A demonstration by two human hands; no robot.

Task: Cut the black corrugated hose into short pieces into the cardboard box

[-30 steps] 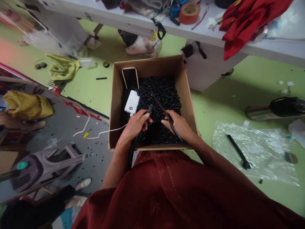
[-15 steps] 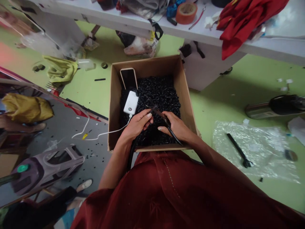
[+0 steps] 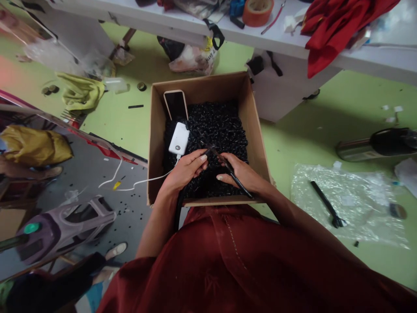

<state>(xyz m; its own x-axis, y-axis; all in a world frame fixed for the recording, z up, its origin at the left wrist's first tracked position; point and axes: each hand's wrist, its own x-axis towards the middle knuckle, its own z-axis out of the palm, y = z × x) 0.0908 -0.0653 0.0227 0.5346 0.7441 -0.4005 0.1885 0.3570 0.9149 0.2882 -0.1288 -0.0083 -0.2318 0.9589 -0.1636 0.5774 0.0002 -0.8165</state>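
Over an open cardboard box point(image 3: 256, 130), my right hand point(image 3: 241, 171) grips dark scissors point(image 3: 241, 186), whose handle slants down along the palm. The blades reach the fingertips of my left hand point(image 3: 189, 168). My left hand is closed on black tubing point(image 3: 177, 213), which trails down beside the left forearm; its tip between the fingers is small and hard to make out. Many short black pieces point(image 3: 218, 124) fill the box. On them, at the left, lie a white power bank point(image 3: 179, 138) with a cable and a phone point(image 3: 176, 104) leaning on the wall.
A white shelf point(image 3: 289, 48) crosses the back, holding orange tape point(image 3: 258, 11) and red cloth point(image 3: 342, 30). To the right are a flask point(image 3: 355, 150) and a clear plastic bag point(image 3: 365, 200) with a black strip on it. A person's foot point(image 3: 116, 251) shows at lower left.
The scissor blades have drawn closer together at the left fingertips, and the handle has swung slightly. Both hands stay nearly in place. The whole view has shifted a little.
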